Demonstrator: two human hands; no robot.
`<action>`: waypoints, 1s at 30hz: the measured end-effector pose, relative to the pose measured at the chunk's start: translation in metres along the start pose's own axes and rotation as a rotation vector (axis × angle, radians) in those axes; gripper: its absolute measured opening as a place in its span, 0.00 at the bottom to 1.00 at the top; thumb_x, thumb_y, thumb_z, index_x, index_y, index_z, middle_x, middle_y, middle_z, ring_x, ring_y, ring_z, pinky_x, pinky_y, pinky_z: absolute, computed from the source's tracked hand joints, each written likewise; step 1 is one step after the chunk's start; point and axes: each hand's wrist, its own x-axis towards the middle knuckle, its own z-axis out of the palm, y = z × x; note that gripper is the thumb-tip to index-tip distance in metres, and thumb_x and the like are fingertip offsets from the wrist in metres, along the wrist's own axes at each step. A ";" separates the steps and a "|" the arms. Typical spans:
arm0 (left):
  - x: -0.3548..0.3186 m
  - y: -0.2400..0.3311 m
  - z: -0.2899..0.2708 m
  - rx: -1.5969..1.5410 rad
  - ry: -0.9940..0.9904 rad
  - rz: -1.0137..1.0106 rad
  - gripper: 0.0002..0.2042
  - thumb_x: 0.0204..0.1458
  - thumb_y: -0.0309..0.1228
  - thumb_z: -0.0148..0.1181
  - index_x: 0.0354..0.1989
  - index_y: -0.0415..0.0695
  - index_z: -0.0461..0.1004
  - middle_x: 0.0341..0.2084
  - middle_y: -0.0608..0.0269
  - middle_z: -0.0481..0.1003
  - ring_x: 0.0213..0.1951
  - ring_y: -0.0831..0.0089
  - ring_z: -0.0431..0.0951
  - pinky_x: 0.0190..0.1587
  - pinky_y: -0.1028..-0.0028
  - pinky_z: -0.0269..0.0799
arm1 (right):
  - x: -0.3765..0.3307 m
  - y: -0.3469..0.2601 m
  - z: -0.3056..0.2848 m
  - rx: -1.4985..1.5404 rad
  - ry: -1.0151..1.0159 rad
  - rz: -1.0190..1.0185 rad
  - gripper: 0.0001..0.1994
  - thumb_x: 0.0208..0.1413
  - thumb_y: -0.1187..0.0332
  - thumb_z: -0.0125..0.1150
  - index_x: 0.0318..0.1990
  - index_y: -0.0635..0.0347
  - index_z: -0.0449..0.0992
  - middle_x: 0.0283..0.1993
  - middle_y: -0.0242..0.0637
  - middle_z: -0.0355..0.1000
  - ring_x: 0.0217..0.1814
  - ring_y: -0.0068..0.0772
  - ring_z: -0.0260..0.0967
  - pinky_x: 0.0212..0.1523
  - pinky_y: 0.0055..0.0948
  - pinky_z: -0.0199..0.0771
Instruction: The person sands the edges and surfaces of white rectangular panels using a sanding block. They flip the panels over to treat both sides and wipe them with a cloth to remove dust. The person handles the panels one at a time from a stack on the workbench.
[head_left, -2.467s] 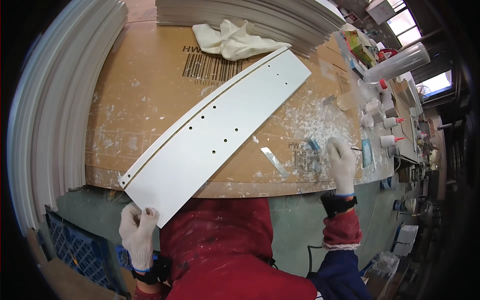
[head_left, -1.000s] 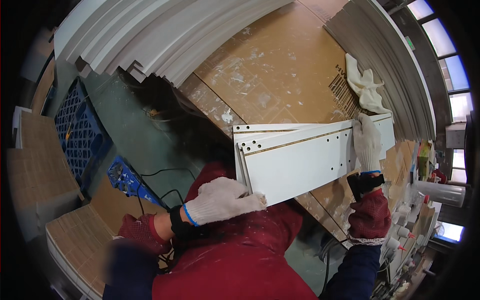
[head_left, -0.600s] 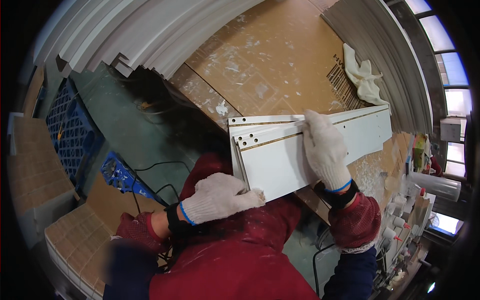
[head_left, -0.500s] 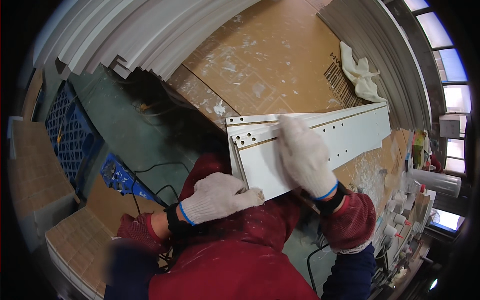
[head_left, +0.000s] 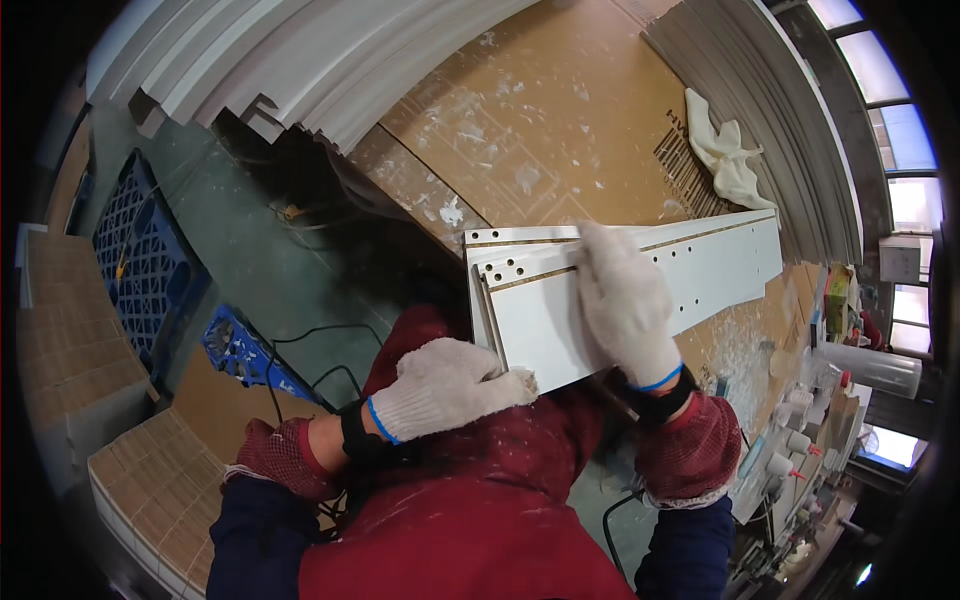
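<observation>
I'm pinching the near corner of the white panel (head_left: 640, 290) with my left hand (head_left: 450, 388), fingers curling tight on its edge. My right hand (head_left: 625, 300) is lying flat on top, fingers spread, pressing it down on the cardboard-covered bench (head_left: 540, 110). Beyond my grip, a white rag (head_left: 728, 155) is sitting untouched. The drilled holes are looking empty, so I'm judging fitting isn't started.

White rag (head_left: 728, 152); blue crate (head_left: 135, 255)
</observation>
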 end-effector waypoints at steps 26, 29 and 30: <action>0.002 -0.007 0.003 0.001 -0.021 -0.001 0.29 0.52 0.62 0.50 0.29 0.45 0.81 0.25 0.51 0.78 0.32 0.53 0.80 0.36 0.62 0.75 | 0.008 -0.026 -0.006 0.216 -0.013 -0.012 0.10 0.54 0.73 0.57 0.44 0.60 0.74 0.35 0.45 0.74 0.34 0.49 0.73 0.34 0.40 0.73; 0.004 -0.008 0.003 0.066 -0.018 0.001 0.29 0.52 0.62 0.50 0.30 0.45 0.80 0.26 0.51 0.78 0.33 0.53 0.80 0.36 0.63 0.74 | -0.003 -0.032 0.000 0.118 -0.206 -0.149 0.12 0.54 0.70 0.58 0.46 0.56 0.70 0.33 0.43 0.71 0.33 0.50 0.72 0.33 0.43 0.72; 0.004 -0.007 0.002 0.124 -0.032 -0.010 0.30 0.53 0.62 0.49 0.30 0.44 0.80 0.26 0.51 0.78 0.33 0.53 0.80 0.36 0.63 0.74 | -0.004 -0.043 -0.001 0.150 -0.370 -0.229 0.12 0.54 0.69 0.58 0.45 0.54 0.69 0.33 0.42 0.70 0.34 0.50 0.72 0.32 0.43 0.72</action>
